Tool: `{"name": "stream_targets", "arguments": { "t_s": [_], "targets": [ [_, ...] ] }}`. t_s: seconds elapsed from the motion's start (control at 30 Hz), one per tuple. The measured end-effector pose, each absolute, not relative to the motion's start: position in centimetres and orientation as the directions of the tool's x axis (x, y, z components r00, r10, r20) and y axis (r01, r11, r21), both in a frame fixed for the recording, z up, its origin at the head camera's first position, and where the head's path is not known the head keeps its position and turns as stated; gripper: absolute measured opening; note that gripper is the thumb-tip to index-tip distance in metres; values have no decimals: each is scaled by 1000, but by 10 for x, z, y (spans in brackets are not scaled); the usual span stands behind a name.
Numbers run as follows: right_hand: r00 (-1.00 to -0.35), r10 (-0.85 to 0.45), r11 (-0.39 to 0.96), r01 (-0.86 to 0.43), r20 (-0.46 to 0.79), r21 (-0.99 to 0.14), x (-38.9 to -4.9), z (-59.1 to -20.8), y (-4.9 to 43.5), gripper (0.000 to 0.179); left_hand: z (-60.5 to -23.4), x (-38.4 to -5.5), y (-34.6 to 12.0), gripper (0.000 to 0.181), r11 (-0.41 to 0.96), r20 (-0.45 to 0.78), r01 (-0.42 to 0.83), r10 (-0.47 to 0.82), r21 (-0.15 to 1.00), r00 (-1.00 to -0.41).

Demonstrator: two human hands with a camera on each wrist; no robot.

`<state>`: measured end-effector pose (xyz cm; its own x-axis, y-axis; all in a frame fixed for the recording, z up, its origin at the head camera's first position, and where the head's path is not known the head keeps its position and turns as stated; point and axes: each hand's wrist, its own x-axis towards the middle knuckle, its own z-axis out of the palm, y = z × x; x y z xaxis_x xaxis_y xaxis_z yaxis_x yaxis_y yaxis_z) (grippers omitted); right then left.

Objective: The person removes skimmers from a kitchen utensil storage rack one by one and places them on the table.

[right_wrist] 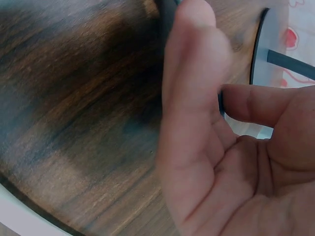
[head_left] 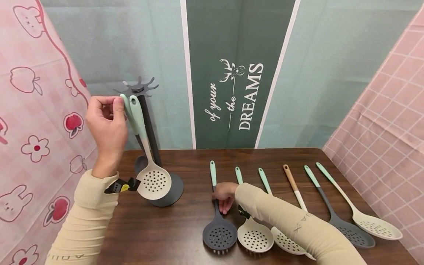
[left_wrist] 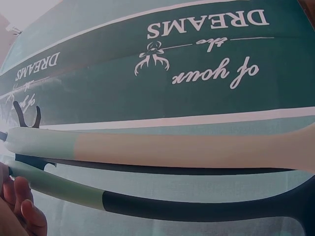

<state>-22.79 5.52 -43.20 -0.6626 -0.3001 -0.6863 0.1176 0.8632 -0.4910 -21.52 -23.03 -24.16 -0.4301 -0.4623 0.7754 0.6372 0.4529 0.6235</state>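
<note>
My left hand is up at the utensil stand, pinching the mint handle tip of a dark grey spoon-like utensil. Its head is partly hidden behind a cream skimmer, which hangs from the stand's hooked top. In the left wrist view, the dark utensil's handle runs below the skimmer's pale handle, with my fingers at its end. Down on the table, my right hand grips the handle of a dark grey skimmer. The right wrist view shows thumb and fingers closing around it.
Right of the dark skimmer lie a cream skimmer, another cream slotted utensil, a wooden-handled utensil, a dark slotted turner and a cream slotted spoon. Patterned cloths surround the brown table.
</note>
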Motion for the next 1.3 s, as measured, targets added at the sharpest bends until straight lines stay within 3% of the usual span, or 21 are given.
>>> {"name": "stream_targets", "arguments": {
  "t_s": [0.53, 0.77, 0.97, 1.3],
  "targets": [
    [-670, -301, 913, 4, -679, -409, -225, -433, 54, 48, -243, -215, -231, 4, 458, 775, 632, -462, 625, -432],
    [-692, -284, 929, -29, -663, -368, -225, -434, 52, 42, -243, -215, -232, 16, 458, 758, 608, -468, 648, -455],
    [-710, -266, 939, -36, -652, -343, -226, -435, 51, 34, -243, -215, -231, 16, 449, 741, 595, -483, 667, -466],
    [-726, -257, 949, -65, -638, -308, -224, -434, 49, 40, -242, -215, -233, 18, 460, 747, 593, -471, 661, -469]
  ]
}}
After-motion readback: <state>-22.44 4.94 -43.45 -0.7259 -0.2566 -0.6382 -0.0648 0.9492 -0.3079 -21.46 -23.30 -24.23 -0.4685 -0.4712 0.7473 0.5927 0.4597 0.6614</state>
